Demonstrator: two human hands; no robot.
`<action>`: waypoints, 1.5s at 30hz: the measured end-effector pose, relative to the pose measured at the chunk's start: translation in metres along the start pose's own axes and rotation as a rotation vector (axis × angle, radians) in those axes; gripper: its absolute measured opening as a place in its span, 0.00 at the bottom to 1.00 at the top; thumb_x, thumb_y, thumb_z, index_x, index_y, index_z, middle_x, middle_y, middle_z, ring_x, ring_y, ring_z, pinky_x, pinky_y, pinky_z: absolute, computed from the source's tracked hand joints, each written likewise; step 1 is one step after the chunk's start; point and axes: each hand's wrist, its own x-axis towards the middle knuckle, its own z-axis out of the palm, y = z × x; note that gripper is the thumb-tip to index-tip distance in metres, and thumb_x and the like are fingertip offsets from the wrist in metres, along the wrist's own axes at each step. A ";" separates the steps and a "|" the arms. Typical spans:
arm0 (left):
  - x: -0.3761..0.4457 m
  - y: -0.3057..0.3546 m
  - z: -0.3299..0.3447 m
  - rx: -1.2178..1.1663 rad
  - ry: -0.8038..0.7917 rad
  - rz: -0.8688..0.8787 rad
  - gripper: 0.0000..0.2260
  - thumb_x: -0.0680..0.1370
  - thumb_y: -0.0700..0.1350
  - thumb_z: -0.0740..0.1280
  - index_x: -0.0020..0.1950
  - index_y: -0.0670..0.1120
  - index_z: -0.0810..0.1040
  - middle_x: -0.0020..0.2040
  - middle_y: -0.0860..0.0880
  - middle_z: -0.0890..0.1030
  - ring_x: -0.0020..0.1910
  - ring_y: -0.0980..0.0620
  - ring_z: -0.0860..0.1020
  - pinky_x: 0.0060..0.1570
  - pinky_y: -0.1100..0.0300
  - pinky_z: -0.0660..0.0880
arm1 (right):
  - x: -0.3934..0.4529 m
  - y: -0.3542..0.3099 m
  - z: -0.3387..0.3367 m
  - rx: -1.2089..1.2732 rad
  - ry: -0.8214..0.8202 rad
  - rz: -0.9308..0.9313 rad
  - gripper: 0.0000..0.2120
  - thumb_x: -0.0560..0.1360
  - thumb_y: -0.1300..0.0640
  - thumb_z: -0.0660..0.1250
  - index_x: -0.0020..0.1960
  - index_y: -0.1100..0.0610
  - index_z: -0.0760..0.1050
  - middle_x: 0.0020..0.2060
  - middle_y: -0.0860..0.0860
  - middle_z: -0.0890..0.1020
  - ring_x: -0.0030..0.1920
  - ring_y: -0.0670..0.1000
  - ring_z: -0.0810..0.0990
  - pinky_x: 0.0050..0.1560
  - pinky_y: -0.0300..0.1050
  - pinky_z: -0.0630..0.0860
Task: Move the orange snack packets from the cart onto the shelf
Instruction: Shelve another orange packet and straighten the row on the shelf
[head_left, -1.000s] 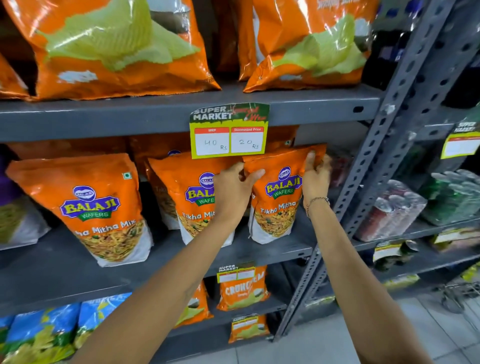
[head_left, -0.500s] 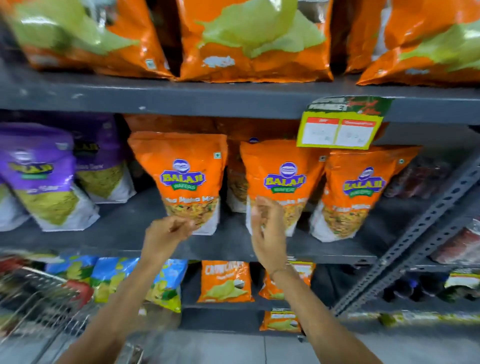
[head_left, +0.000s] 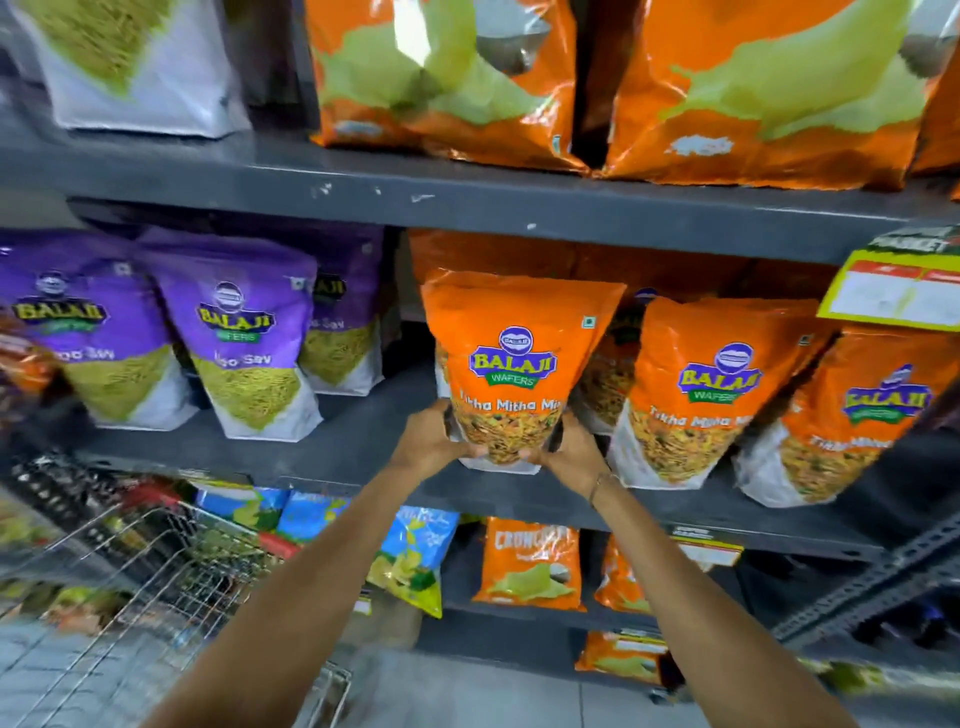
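Note:
An orange Balaji snack packet (head_left: 511, 358) stands upright at the front of the grey middle shelf (head_left: 322, 452). My left hand (head_left: 431, 439) grips its lower left corner and my right hand (head_left: 569, 449) grips its lower right corner. Two more orange packets (head_left: 711, 384) (head_left: 852, 415) stand to its right on the same shelf, with others partly hidden behind them. The wire cart (head_left: 156, 587) is at the lower left; its contents are blurred.
Purple Balaji packets (head_left: 244, 343) fill the shelf's left half. Large orange bags (head_left: 447, 88) sit on the shelf above, under which a yellow price tag (head_left: 893, 291) hangs at right. Lower shelves hold blue (head_left: 410, 551) and small orange packets (head_left: 530, 561). A slotted upright (head_left: 872, 582) stands at lower right.
My view swung left. Both hands left the rightmost orange packet, hung free in front of the shelf, and now hold the leftmost orange packet by its bottom corners.

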 end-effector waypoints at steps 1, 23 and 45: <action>-0.004 -0.004 -0.002 -0.022 0.030 0.013 0.26 0.62 0.50 0.79 0.55 0.43 0.75 0.43 0.51 0.80 0.43 0.51 0.78 0.37 0.70 0.70 | 0.002 0.002 0.004 0.003 -0.001 -0.017 0.37 0.67 0.58 0.75 0.70 0.56 0.60 0.65 0.55 0.74 0.64 0.53 0.71 0.64 0.47 0.69; -0.064 0.002 0.051 -0.178 0.393 0.042 0.13 0.70 0.48 0.72 0.39 0.41 0.72 0.33 0.45 0.77 0.35 0.46 0.76 0.35 0.70 0.69 | -0.075 0.036 -0.058 -0.526 0.090 0.184 0.25 0.74 0.42 0.60 0.27 0.56 0.60 0.24 0.52 0.66 0.28 0.53 0.68 0.34 0.48 0.62; -0.007 0.077 0.134 -0.021 -0.051 0.063 0.27 0.69 0.55 0.72 0.58 0.40 0.67 0.43 0.39 0.75 0.43 0.43 0.76 0.39 0.51 0.69 | -0.056 0.068 -0.124 -0.039 0.256 0.122 0.34 0.64 0.54 0.77 0.63 0.56 0.62 0.60 0.53 0.73 0.59 0.50 0.70 0.58 0.49 0.70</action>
